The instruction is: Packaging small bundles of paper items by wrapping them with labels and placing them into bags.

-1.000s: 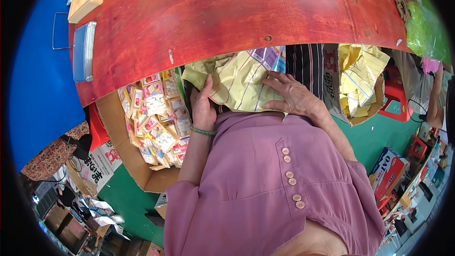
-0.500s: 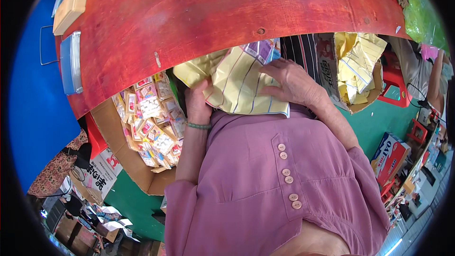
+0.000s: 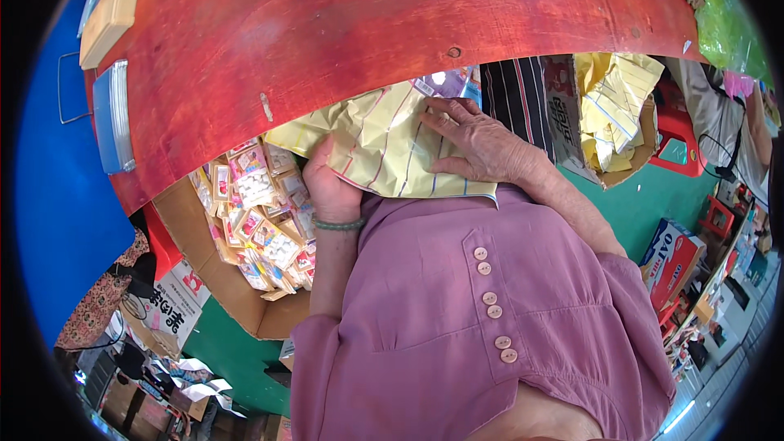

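A crinkled yellow sheet with coloured lines lies over my lap, its far part passing under the red tabletop's edge. My left hand, wearing a green bead bracelet, holds the sheet's left side, with its fingers partly hidden by it. Stretched over the right part of the sheet, my right hand has its thumb and fingers apart and rests on the surface. Beyond it, a purple printed package shows partly beneath the table edge. Beside my left forearm stands a cardboard box of small wrapped packets.
The red tabletop curves across the front. Blue-and-white stacked packs and a wooden block lie at its left. More crumpled yellow sheets fill a box at right, near a red stool. Striped dark cloth hangs between.
The sheet has shifted left and spread further that way, becoming more crinkled. My left hand has moved a little left with it; my right hand has slid slightly left across it.
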The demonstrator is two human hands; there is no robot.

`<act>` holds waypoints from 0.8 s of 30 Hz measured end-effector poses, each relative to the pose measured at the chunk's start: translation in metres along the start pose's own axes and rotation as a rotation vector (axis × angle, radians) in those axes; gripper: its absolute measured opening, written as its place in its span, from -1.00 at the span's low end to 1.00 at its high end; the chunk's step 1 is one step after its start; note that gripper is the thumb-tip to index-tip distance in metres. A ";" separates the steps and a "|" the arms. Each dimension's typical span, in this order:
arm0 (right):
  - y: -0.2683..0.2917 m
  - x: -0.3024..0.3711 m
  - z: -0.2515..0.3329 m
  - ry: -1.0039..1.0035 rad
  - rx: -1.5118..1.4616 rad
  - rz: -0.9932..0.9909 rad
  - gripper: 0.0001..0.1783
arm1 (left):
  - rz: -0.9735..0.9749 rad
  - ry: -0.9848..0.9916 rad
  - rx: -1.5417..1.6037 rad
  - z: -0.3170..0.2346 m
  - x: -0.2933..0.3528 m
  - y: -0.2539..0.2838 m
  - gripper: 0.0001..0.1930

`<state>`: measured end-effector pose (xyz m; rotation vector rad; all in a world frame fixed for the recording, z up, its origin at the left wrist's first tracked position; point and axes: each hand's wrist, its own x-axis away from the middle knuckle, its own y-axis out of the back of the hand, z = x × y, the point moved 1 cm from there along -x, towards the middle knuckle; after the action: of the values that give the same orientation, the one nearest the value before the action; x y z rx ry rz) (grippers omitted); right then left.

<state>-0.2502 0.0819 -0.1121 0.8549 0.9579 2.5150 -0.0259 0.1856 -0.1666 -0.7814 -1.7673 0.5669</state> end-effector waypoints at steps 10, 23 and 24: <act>0.002 0.006 0.000 0.006 -0.010 0.005 -0.16 | 0.100 0.012 -0.141 0.012 0.004 -0.033 -0.49; 0.009 -0.002 0.016 0.050 0.033 -0.018 -0.37 | 0.055 0.021 -0.741 0.034 -0.044 -0.060 -0.47; 0.009 -0.002 0.016 0.042 0.008 0.014 -0.37 | 0.062 0.006 -0.745 0.036 -0.047 -0.061 -0.46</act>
<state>-0.2391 0.0818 -0.0972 0.8172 0.9791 2.5517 -0.0641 0.1097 -0.1657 -1.3395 -1.9611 -0.0854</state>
